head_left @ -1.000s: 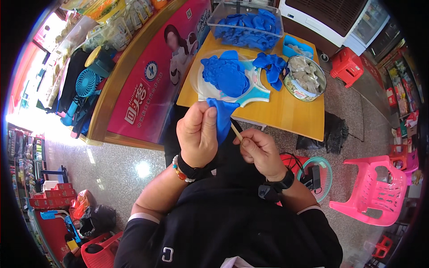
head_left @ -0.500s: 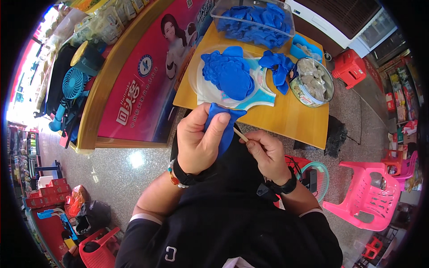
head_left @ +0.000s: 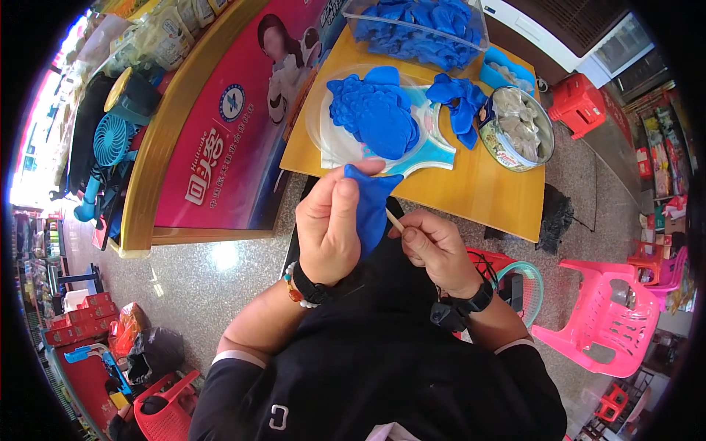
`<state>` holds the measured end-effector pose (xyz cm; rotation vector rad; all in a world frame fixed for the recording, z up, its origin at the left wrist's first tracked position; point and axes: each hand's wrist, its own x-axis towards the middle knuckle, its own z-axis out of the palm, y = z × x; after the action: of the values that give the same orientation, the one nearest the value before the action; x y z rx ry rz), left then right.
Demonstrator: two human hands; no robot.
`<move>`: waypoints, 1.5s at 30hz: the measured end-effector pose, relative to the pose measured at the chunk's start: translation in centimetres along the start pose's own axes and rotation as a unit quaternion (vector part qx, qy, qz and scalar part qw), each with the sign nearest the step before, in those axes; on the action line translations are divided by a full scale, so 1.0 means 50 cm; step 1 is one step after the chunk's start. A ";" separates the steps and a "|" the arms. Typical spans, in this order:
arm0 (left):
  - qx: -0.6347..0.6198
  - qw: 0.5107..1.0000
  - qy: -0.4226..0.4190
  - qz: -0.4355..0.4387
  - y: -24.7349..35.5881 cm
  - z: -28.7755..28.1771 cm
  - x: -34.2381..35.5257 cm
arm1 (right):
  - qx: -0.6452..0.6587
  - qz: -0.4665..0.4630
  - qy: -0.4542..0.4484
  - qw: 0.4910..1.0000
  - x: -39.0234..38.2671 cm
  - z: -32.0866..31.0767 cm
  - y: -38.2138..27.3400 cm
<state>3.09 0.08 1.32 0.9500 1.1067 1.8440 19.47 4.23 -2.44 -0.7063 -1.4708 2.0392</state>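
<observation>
Blue piece [head_left: 373, 213] — pinched in left hand [head_left: 326, 229], thumb against fingers | thin stick [head_left: 395, 220] — gripped in right hand [head_left: 441, 255] | table [head_left: 489, 197] beyond both hands

In front of the bench [head_left: 485, 198], your left hand [head_left: 327, 228] hides part of the blue piece [head_left: 375, 213]; your right hand [head_left: 440, 252] covers one end of the pale stick [head_left: 394, 220]. On the bench's far end, the upper edge crops the clear bin [head_left: 413, 38].

The person's left hand [head_left: 327, 231] pinches a blue piece [head_left: 373, 209], the right hand [head_left: 439, 248] grips a thin stick [head_left: 395, 220] beside it, and the yellow table [head_left: 478, 197] ahead bears a blue pile [head_left: 376, 117], clear bin [head_left: 412, 50] and round tin [head_left: 507, 149].
</observation>
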 end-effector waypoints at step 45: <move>0.072 0.991 -0.064 -0.097 0.055 -0.047 0.020 | -0.174 -0.085 0.108 0.975 -0.015 0.005 0.013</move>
<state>-0.05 -0.76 3.22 0.9919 1.2201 1.5431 19.76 3.39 -2.94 -0.8757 -1.7110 1.5397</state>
